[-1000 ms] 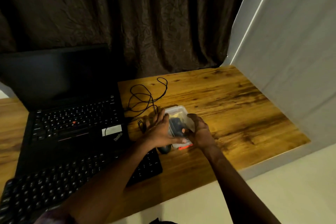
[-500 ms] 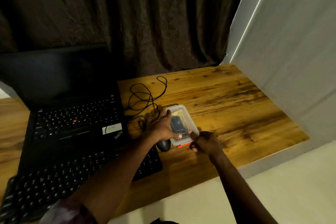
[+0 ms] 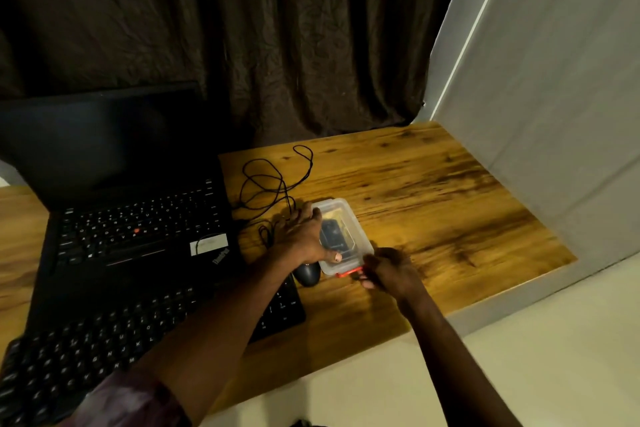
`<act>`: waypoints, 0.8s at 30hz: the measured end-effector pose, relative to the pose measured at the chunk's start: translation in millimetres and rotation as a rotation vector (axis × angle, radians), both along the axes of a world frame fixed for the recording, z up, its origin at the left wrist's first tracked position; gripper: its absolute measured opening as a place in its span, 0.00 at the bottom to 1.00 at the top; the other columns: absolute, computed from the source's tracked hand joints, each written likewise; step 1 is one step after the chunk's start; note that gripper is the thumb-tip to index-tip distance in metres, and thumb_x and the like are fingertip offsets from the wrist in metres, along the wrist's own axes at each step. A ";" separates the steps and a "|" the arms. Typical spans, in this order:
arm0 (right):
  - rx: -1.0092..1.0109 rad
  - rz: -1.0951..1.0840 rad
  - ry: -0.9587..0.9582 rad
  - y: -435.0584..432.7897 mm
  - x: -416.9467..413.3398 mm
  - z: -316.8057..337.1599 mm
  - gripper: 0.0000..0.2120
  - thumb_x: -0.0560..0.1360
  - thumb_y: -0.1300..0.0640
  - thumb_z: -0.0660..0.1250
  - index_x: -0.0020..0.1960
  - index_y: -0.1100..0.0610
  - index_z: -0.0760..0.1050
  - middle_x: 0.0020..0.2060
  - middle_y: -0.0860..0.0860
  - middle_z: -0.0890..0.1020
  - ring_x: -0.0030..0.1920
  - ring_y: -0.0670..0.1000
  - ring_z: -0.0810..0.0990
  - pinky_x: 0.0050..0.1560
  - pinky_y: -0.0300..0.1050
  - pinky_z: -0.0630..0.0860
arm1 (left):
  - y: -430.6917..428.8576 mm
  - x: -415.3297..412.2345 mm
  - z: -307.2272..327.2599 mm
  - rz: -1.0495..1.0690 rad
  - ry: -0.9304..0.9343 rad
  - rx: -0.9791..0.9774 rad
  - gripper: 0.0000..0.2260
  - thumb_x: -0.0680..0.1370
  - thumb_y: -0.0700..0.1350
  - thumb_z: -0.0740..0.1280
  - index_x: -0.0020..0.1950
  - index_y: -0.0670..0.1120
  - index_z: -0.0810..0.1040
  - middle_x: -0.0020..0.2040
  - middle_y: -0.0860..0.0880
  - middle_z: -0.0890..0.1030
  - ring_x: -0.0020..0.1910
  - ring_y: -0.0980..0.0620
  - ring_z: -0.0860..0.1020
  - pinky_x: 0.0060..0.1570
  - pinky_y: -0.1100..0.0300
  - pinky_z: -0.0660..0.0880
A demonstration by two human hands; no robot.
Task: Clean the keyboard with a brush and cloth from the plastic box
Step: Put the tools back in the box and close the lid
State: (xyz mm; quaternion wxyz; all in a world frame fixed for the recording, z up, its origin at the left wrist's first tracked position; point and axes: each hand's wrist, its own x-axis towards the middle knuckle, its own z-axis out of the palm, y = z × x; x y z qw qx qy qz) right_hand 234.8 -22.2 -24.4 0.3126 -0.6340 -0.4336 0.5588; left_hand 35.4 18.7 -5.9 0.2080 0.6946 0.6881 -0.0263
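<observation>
A small clear plastic box (image 3: 348, 218) with an orange clip (image 3: 348, 273) at its near end sits on the wooden desk (image 3: 433, 204), lid on, something dark inside. My left hand (image 3: 304, 236) grips the box's left side, thumb on the lid. My right hand (image 3: 389, 270) pinches the orange clip at the near end. A black external keyboard (image 3: 86, 347) lies at the desk's near left, partly under my left forearm. No brush or cloth can be made out.
An open black laptop (image 3: 138, 218) stands behind the keyboard. A dark mouse (image 3: 306, 273) lies just left of the box, its black cable (image 3: 270, 180) coiled behind. A dark curtain hangs at the back, a white wall on the right.
My right hand has slid off the box's right side down to the orange clip at its near end. My left hand stayed on the box.
</observation>
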 end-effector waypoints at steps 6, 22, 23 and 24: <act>0.294 0.282 -0.224 -22.2 1.6 -1.0 0.39 0.74 0.70 0.72 0.77 0.51 0.59 0.58 0.55 0.78 0.54 0.45 0.82 0.57 0.45 0.80 | 7.2 1.8 5.0 0.060 -0.029 0.016 0.58 0.60 0.65 0.79 0.79 0.46 0.51 0.77 0.47 0.55 0.77 0.44 0.54 0.75 0.45 0.54; 0.389 0.756 -1.149 31.5 -13.2 35.9 0.26 0.74 0.43 0.72 0.68 0.49 0.72 0.64 0.51 0.76 0.66 0.52 0.72 0.65 0.47 0.71 | 62.1 -8.1 9.5 -0.038 -0.070 -0.264 0.60 0.60 0.61 0.82 0.80 0.43 0.50 0.80 0.45 0.57 0.77 0.43 0.59 0.72 0.51 0.64; 0.360 0.752 -1.130 32.3 -12.6 36.4 0.26 0.73 0.43 0.73 0.67 0.49 0.72 0.64 0.51 0.76 0.66 0.52 0.72 0.65 0.47 0.70 | 66.0 -12.5 7.8 -0.007 -0.119 -0.259 0.56 0.61 0.62 0.81 0.79 0.44 0.55 0.78 0.46 0.62 0.74 0.44 0.64 0.69 0.51 0.68; 0.342 0.739 -1.108 34.1 -11.7 36.9 0.25 0.72 0.44 0.73 0.66 0.48 0.73 0.64 0.50 0.76 0.66 0.52 0.73 0.66 0.47 0.70 | 68.8 -17.0 5.8 0.045 -0.166 -0.248 0.54 0.61 0.63 0.81 0.79 0.45 0.58 0.77 0.46 0.64 0.72 0.45 0.67 0.68 0.51 0.70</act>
